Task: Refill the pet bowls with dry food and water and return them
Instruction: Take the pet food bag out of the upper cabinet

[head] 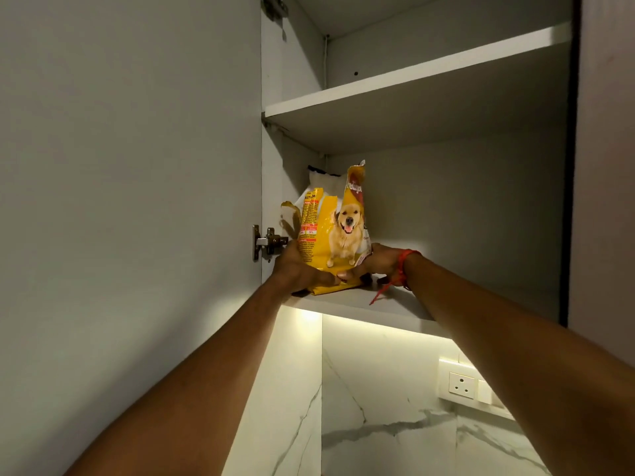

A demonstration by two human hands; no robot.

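A yellow dog food bag (335, 231) with a golden dog printed on it stands upright on the lower shelf (357, 302) of an open wall cabinet, its top torn open. My left hand (299, 269) grips the bag's lower left side. My right hand (378, 262), with a red thread around the wrist, holds its lower right side. Both thumbs press on the front near the bag's base. No pet bowls are in view.
The cabinet door (130, 201) stands open on the left, its hinge (269, 242) beside my left hand. A white bag (324, 185) sits behind the food bag. The upper shelf (395, 80) is bare. Below are a lit marble backsplash (378, 407) and a wall socket (461, 385).
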